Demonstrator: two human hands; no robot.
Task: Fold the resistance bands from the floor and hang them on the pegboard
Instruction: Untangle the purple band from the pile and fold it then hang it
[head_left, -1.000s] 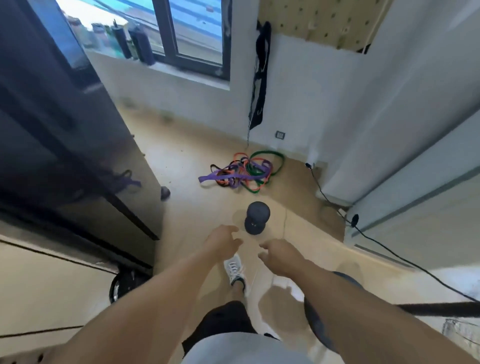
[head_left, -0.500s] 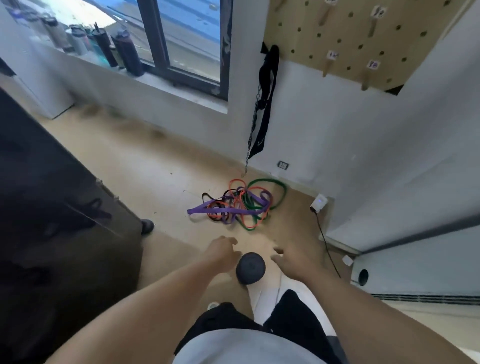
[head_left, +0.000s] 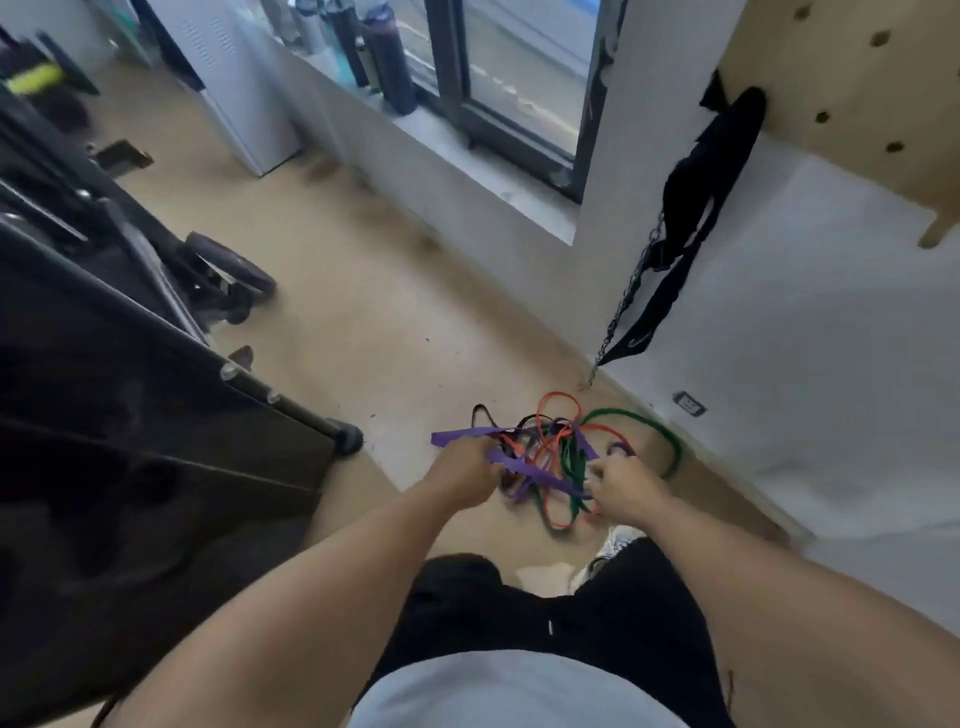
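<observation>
A tangled heap of resistance bands lies on the tan floor near the white wall: a wide purple band (head_left: 524, 470), a thin orange band (head_left: 558, 400), a green band (head_left: 649, 423) and a black band (head_left: 483, 413). My left hand (head_left: 462, 475) reaches into the left side of the heap, fingers curled at the purple band. My right hand (head_left: 623, 488) is at the right side, fingers curled among the bands. Whether either hand grips a band is blurred. The wooden pegboard (head_left: 841, 83) hangs on the wall at upper right.
A black strap with a chain (head_left: 685, 228) hangs from the pegboard's left edge. Dark gym equipment (head_left: 130, 415) fills the left. Bottles (head_left: 387, 57) stand on the window sill. A wall socket (head_left: 688, 402) sits low on the wall.
I have stepped forward past the dark round weight, which is out of view. Both hands moved from above it down into the heap of bands.
</observation>
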